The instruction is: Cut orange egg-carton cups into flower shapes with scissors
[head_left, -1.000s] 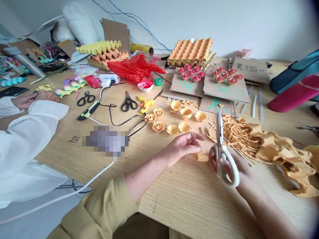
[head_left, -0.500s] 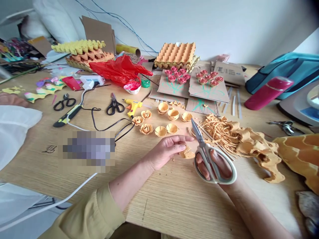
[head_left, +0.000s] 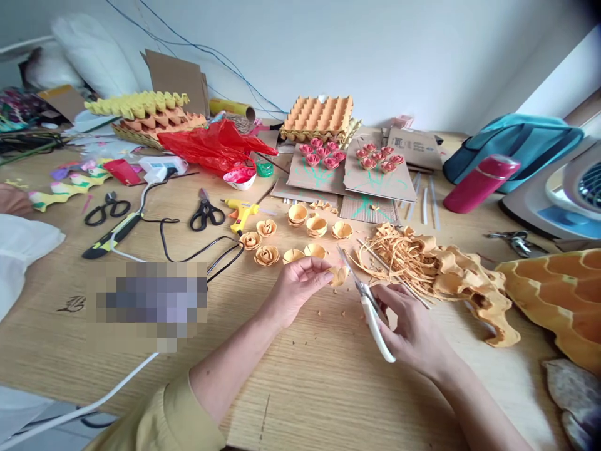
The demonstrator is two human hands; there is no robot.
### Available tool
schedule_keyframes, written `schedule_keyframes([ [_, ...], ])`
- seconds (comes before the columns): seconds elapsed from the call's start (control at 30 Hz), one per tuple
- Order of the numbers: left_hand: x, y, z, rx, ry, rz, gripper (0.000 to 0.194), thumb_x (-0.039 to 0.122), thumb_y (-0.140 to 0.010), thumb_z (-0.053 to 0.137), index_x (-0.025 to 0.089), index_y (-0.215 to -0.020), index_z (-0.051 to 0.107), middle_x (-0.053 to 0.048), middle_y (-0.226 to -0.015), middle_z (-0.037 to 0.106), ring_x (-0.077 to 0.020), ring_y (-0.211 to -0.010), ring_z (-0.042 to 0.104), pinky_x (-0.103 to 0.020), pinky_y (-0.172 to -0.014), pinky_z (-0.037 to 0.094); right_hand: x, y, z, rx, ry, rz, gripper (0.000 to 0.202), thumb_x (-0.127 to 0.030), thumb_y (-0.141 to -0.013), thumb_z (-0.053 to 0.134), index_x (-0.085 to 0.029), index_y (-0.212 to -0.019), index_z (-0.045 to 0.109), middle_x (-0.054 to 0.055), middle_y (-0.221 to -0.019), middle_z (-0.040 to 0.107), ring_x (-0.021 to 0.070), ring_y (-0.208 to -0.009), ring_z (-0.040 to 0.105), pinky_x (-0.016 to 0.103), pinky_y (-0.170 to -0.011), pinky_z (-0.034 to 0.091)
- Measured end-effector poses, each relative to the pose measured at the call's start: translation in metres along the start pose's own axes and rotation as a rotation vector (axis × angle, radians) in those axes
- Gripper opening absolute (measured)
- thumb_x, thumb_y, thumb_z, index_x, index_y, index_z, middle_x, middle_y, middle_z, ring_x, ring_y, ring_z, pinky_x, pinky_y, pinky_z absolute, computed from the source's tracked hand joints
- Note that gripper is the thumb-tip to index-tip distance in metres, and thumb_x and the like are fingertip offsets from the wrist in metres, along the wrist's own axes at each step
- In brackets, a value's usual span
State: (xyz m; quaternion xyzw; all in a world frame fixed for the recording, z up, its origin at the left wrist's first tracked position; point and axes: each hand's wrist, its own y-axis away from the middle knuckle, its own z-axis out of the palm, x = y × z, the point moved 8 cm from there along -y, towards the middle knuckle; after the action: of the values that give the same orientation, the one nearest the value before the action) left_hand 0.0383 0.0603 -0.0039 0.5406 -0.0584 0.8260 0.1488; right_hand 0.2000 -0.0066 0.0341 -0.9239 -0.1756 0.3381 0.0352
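Between the thumb and fingers of my left hand (head_left: 293,289) is a small orange egg-carton piece (head_left: 339,275). My right hand (head_left: 409,322) grips white-handled scissors (head_left: 377,329), its fingers in the handle loops. The scissor blades point up and left, right beside the carton piece; whether they touch it I cannot tell. Just beyond my left hand stand several orange carton cups (head_left: 316,226) and, to their left, carton roses (head_left: 267,255) with curled petals. Tiny orange scraps (head_left: 342,313) lie on the wood below the piece.
A heap of carton strips (head_left: 399,250) and a cut egg tray (head_left: 554,294) lie right. A yellow glue gun (head_left: 241,213), black scissors (head_left: 206,213) and a cable lie left. Behind are cardboard panels with pink flowers (head_left: 323,153). A co-worker's white sleeve (head_left: 23,250) shows far left.
My right hand has turned the scissors from flat-on to edge-on and brought the blades beside the carton piece. The left hand still holds the piece, now tipped upright. The camera view has shifted slightly.
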Motion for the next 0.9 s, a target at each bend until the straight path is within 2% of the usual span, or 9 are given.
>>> schedule_keyframes([
  [0.17, 0.005, 0.000, -0.003, 0.005, -0.072, 0.046, 0.019, 0.031, -0.072, 0.083, 0.017, -0.081, 0.073, -0.002, -0.083, 0.072, -0.0131, -0.080, 0.062, -0.029, -0.082, 0.047, 0.001, -0.001, 0.003, -0.002, 0.257, -0.103, 0.020, -0.035, -0.091, 0.058, -0.022, -0.079, 0.049, 0.000, -0.070, 0.058, 0.0179, -0.064, 0.052, 0.036, -0.075, 0.038],
  [0.4, 0.007, 0.002, 0.001, -0.050, -0.133, 0.068, 0.016, 0.029, -0.077, 0.079, 0.016, -0.082, 0.072, -0.002, -0.084, 0.072, -0.0140, -0.082, 0.064, -0.029, -0.085, 0.048, -0.005, -0.002, -0.002, 0.019, 0.401, -0.130, 0.019, -0.040, -0.092, 0.057, -0.021, -0.087, 0.056, 0.004, -0.080, 0.065, 0.0241, -0.077, 0.059, 0.041, -0.085, 0.036],
  [0.53, 0.008, 0.002, 0.004, -0.076, -0.109, 0.075, 0.016, 0.030, -0.076, 0.080, 0.017, -0.081, 0.072, -0.003, -0.088, 0.073, -0.0157, -0.086, 0.066, -0.031, -0.088, 0.048, -0.009, -0.002, 0.000, 0.012, 0.427, -0.152, 0.016, -0.037, -0.091, 0.058, -0.021, -0.091, 0.057, 0.005, -0.084, 0.066, 0.0242, -0.081, 0.058, 0.042, -0.089, 0.036],
  [0.67, 0.008, 0.003, 0.008, -0.098, -0.099, 0.070, 0.017, 0.030, -0.075, 0.081, 0.017, -0.082, 0.073, -0.002, -0.084, 0.072, -0.0145, -0.082, 0.065, -0.031, -0.086, 0.049, -0.008, -0.002, 0.002, 0.020, 0.402, -0.140, 0.013, -0.035, -0.090, 0.057, -0.022, -0.089, 0.056, 0.004, -0.082, 0.064, 0.0224, -0.077, 0.057, 0.041, -0.090, 0.036],
  [0.9, 0.005, 0.006, 0.015, -0.150, -0.078, 0.052, 0.016, 0.029, -0.075, 0.081, 0.017, -0.081, 0.073, -0.002, -0.085, 0.071, -0.0138, -0.082, 0.064, -0.030, -0.086, 0.050, -0.010, -0.003, 0.005, -0.007, 0.382, -0.109, 0.021, -0.043, -0.093, 0.055, -0.022, -0.090, 0.054, 0.004, -0.084, 0.063, 0.0241, -0.080, 0.058, 0.043, -0.093, 0.036],
])
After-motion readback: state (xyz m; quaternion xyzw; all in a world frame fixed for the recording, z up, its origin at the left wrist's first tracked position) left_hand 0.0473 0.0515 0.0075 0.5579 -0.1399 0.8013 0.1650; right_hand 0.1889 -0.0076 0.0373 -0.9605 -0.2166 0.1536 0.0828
